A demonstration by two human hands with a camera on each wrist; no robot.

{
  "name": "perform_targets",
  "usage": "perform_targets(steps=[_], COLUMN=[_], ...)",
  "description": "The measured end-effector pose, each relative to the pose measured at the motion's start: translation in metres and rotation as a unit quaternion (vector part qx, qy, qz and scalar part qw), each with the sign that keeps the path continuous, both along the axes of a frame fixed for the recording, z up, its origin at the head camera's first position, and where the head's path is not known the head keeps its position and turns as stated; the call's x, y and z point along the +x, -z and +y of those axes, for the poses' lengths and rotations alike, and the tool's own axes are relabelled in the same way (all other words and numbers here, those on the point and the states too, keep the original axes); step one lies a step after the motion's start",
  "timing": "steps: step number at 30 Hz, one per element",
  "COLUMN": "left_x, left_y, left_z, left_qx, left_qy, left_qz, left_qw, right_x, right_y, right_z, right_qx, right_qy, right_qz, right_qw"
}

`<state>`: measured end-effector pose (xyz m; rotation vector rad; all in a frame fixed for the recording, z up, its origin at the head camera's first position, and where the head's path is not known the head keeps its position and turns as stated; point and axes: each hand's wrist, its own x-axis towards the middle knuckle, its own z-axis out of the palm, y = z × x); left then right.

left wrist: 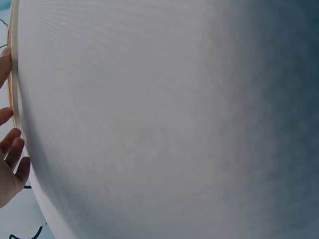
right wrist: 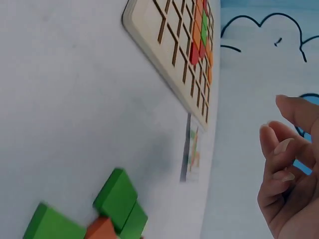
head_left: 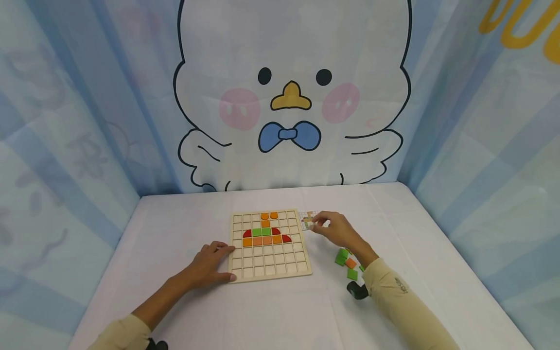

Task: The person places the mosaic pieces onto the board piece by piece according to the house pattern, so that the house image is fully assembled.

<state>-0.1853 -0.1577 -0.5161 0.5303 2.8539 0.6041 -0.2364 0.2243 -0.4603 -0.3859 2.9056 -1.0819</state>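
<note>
While both beige sleeves (head_left: pixel 409 301) are reaching in over the white-covered table (head_left: pixel 280 321), the left hand (head_left: pixel 211 265) is resting at the left side of the wooden grid board (head_left: pixel 269 260): thumb touching near the near-left corner, forefinger touching the left edge, digits spreading apart and gripping nothing. Loose green tiles (head_left: pixel 352 274) and an orange tile (head_left: pixel 351 263) are lying right of the board, just beside the right forearm. Board is lying flat near mid-table. Contents of cells, nearest row first: orange and salmon squares (head_left: pixel 267 240) are forming a row, a red quarter-round (head_left: pixel 286 238) ending it at right; next, two green squares (head_left: pixel 257 232) are sitting between two red pieces (head_left: pixel 247 234); then one orange square (head_left: pixel 265 223); then two orange discs (head_left: pixel 264 216) by the far edge. Right hand (head_left: pixel 334 231) is hovering by the small pattern card (head_left: pixel 306 219), fingers curling loosely, a gap showing at the thumb; nothing visible in its grip. Card is lying just beside the board's right edge, partly hidden. Behind, a bird-print curtain (head_left: pixel 290 167) is hanging.
</note>
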Motion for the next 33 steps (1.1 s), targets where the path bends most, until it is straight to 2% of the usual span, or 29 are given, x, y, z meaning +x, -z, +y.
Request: perform_targets(steps=[6,17,28,33], left_x=[0.000,-0.001,-0.001,-0.002], left_y=[-0.001,0.003,0.004,0.004], left_z=[0.001,0.001,0.000,-0.001], left_qx=[-0.003,-0.004,-0.003,-0.004], left_qy=[-0.003,-0.004,0.001,-0.002], left_qz=[-0.003,0.002,0.002,0.000], left_qw=[1.0000,1.0000,1.0000,1.0000], right_x=[0.016,0.050,0.080,0.087], right_y=[-0.001,0.006,0.025,0.032], right_z=[0.039,0.095,0.121,0.125], right_qx=[0.029,0.064,0.075,0.068], right_qy=[0.037,0.051,0.058,0.057], right_qz=[-0.023,-0.019,-0.056,-0.056], right_qw=[0.9986,0.9965,0.9939,0.9945])
